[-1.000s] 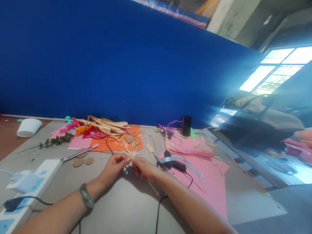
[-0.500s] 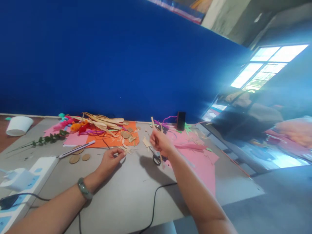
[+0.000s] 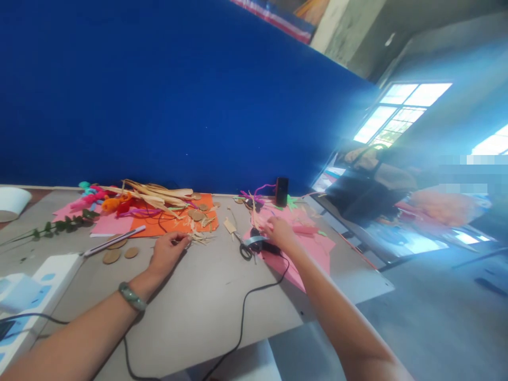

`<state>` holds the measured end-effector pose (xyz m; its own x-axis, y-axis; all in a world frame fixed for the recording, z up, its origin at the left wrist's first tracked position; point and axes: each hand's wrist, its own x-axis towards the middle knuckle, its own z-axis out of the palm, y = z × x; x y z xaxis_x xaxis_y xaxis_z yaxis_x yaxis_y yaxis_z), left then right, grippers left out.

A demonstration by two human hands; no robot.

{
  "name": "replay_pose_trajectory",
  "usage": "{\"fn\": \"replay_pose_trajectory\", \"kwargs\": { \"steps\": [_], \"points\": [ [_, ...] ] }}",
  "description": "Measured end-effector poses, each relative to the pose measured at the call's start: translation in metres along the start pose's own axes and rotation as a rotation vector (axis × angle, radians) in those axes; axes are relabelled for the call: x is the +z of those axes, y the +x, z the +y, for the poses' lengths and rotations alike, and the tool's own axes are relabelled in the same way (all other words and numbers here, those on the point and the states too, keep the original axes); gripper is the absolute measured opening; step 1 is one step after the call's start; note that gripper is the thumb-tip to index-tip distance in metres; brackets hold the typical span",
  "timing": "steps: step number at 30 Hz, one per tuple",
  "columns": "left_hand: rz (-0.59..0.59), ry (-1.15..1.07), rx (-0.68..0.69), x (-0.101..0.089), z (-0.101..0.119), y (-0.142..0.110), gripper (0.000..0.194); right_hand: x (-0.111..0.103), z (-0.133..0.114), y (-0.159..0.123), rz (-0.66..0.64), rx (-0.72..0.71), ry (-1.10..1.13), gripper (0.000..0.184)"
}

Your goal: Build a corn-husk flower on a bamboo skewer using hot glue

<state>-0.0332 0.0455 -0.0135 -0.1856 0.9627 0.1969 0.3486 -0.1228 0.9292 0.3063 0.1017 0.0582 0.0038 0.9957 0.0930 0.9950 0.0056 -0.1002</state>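
My left hand (image 3: 169, 253) rests on the table with thumb and forefinger pinched together, beside a small heap of pale straw scraps (image 3: 201, 238). Whatever lies between those fingertips is too small to make out. My right hand (image 3: 280, 233) is over the pink paper (image 3: 315, 259), fingers apart and reaching down by a dark corded tool (image 3: 270, 246) that looks like a glue gun. A pale dried strip (image 3: 255, 214) lies just left of its fingers. Black-handled scissors (image 3: 245, 251) lie close by, near a small pale tag-like piece (image 3: 229, 226).
Dried husk strips (image 3: 159, 194) and fuzzy coloured stems (image 3: 115, 203) lie on orange paper (image 3: 148, 227). Wooden discs (image 3: 111, 256), a pen (image 3: 115, 241), a green sprig (image 3: 75, 224) and a power strip (image 3: 59, 275) are leftward. A black cord (image 3: 243, 312) crosses the front. A phone-like black block (image 3: 281, 191) stands behind.
My right hand has let go of the pale strip and moved right and down to the dark corded tool. My left hand stays by the straw scraps. The view has shifted rightward.
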Motion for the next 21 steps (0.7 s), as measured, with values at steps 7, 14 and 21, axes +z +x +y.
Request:
{"fn": "replay_pose_trajectory", "kwargs": {
  "steps": [7, 14, 21],
  "points": [
    [0.016, 0.107, -0.001, 0.000, -0.009, 0.003, 0.036, 0.027, -0.071, 0.008, -0.055, -0.196, 0.029, 0.031],
    [-0.006, 0.200, 0.043, 0.000, -0.009, 0.005, 0.033, 0.039, -0.089, 0.017, -0.058, -0.202, 0.102, 0.015],
    [-0.029, 0.149, -0.005, 0.003, -0.007, 0.003, 0.024, 0.011, -0.064, 0.021, -0.101, -0.201, 0.295, 0.025]
  ]
}}
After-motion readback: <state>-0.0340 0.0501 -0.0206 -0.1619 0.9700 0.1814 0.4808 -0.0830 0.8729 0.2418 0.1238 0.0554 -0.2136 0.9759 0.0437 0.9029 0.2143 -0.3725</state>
